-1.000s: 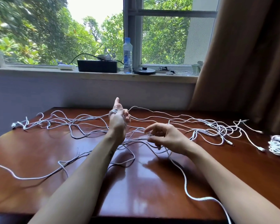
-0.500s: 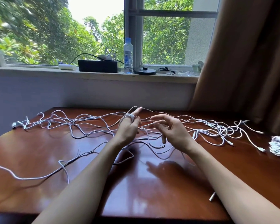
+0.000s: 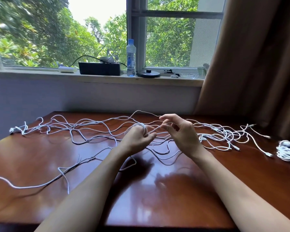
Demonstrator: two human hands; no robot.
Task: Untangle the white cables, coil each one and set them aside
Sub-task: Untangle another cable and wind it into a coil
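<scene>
both forearms reach forward over the desk [image 3: 157,198], below the water bottle [image 3: 131,57]. the left hand [image 3: 137,139] sits straight below the bottle, knuckles up, fingers folded in. the right hand [image 3: 182,134] is below and right of the bottle, just beside the left, wrist raised, fingers spread and half bent.

the desk is glossy red-brown wood. the white cables [image 3: 90,129] sprawl in a loose tangle across its far half, from far left of the bottle to far right of it, with one strand trailing toward the near left edge. a coiled bundle [image 3: 288,151] lies apart at the desk's right edge. on the window sill [image 3: 40,75] a black box [image 3: 100,68] stands just left of the bottle and a black disc [image 3: 148,74] just right; trees fill the window, and a brown curtain [image 3: 258,64] hangs far right.

the left grip is closed round loops [image 3: 143,128] of cable wound over its fingers. a strand runs from those loops to the right grip's thumb and fingers; whether it is pinched there cannot be told.
</scene>
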